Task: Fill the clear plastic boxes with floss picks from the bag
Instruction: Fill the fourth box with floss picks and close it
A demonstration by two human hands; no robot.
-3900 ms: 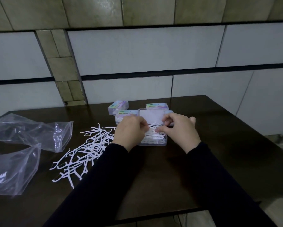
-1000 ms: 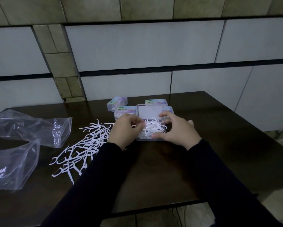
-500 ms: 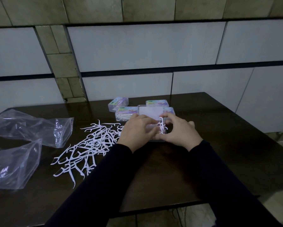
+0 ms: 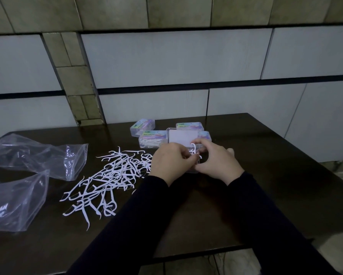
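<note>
Both my hands meet over the open box (image 4: 183,136), left hand (image 4: 169,162) and right hand (image 4: 216,162) with fingers (image 4: 186,155) pinched on a few floss picks (image 4: 193,148) above its tray. Behind the open box sit the labelled boxes (image 4: 151,138), apparently filled already. Left of it a big loose pile (image 4: 109,175) waits on the worktop (image 4: 266,165), beside two bags (image 4: 35,153), so plenty's left.

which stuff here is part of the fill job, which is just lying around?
In the job: open box; floss picks loose on the table; picks held by both hands over the box; left hand; right hand; closed boxes.
Lying about: two empty bags; table.
</note>
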